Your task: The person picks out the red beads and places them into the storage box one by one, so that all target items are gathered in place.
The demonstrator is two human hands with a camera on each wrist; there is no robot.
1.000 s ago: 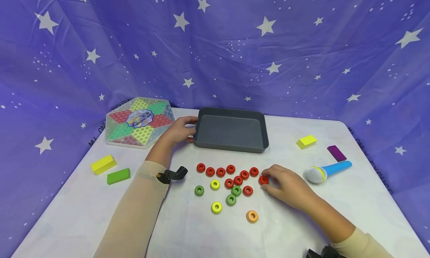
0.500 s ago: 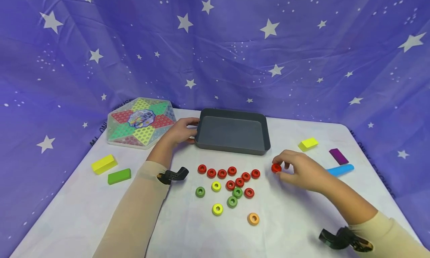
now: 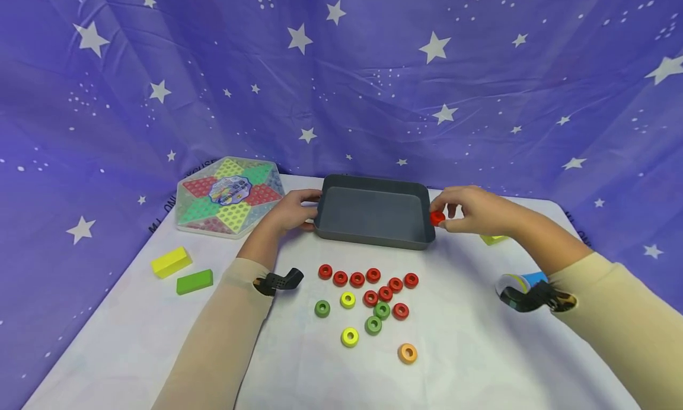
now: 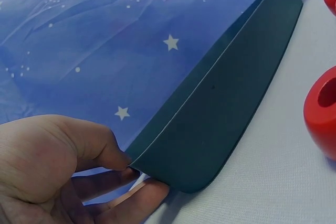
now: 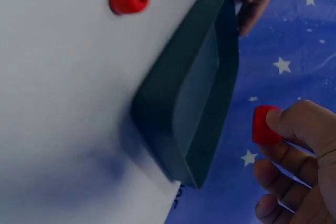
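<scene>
In the head view a dark grey rectangular tray (image 3: 373, 242) stands at the back middle of the table. My left hand (image 3: 290, 211) touches its left end; in the left wrist view the fingertips (image 4: 152, 195) lie at the outer wall and rim corner. At the tray's right end, my right hand (image 3: 475, 210) pinches a red ring bead (image 3: 437, 218) between thumb and finger. The right wrist view shows the red bead (image 5: 266, 126) held apart from the tray wall. Several red (image 3: 357, 279), green (image 3: 373, 325) and yellow (image 3: 349, 337) beads lie before the tray, with one orange bead (image 3: 408, 354).
A hexagonal Chinese checkers box (image 3: 229, 197) is at back left. Yellow (image 3: 171, 262) and green (image 3: 194, 282) blocks lie on the left. My right arm partly covers a toy microphone (image 3: 512, 284) and another yellow block (image 3: 493, 239). A starry purple curtain (image 3: 373, 90) hangs behind.
My right hand has carried the red bead from the right of the bead group back to the tray's right end. My left hand stays at the tray's left end.
</scene>
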